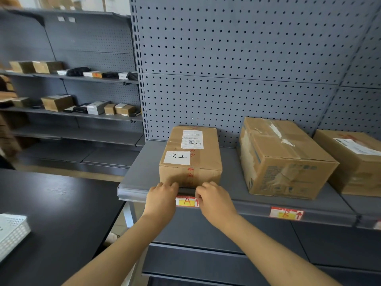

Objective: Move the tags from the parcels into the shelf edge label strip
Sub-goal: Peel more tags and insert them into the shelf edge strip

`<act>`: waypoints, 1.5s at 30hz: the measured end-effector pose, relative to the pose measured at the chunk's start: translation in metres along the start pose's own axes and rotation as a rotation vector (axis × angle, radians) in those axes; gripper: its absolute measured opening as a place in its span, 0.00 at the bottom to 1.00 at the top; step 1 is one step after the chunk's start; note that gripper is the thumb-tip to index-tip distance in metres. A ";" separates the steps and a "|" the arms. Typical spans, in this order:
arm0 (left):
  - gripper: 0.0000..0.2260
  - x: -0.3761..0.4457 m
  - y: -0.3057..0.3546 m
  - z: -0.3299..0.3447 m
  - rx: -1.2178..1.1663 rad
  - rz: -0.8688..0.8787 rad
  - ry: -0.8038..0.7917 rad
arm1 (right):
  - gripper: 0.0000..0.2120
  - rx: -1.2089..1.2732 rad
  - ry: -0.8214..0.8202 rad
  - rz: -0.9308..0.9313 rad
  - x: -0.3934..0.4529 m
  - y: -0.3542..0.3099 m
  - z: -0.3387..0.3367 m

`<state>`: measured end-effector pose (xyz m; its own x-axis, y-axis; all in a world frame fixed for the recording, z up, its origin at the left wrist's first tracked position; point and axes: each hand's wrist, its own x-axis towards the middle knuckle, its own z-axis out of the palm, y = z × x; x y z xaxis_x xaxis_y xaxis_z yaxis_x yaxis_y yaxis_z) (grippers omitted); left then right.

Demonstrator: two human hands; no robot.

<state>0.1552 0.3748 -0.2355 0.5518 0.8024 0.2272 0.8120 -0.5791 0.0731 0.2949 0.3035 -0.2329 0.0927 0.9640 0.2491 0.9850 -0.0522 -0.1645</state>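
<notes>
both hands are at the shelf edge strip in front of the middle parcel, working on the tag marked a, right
Not quite. In the head view both hands, left hand and right hand, work on the tag marked A at the shelf edge strip, but in front of the leftmost parcel, not the middle one.

Both forearms are bare, with seemingly no sleeves, rings or watch on left hand (161, 196) or right hand (214, 200).
</notes>
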 end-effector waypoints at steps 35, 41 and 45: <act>0.13 -0.006 -0.004 0.002 0.018 0.129 -0.020 | 0.14 -0.196 -0.091 0.074 -0.005 -0.028 -0.002; 0.13 -0.007 -0.008 -0.002 0.022 0.146 -0.050 | 0.13 -0.269 -0.144 0.035 -0.005 -0.032 -0.007; 0.12 -0.006 -0.005 -0.010 0.043 0.166 -0.071 | 0.15 -0.226 -0.121 0.049 -0.013 -0.027 -0.007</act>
<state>0.1457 0.3718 -0.2275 0.6896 0.7054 0.1637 0.7152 -0.6989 -0.0015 0.2680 0.2907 -0.2245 0.1360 0.9824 0.1278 0.9886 -0.1430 0.0472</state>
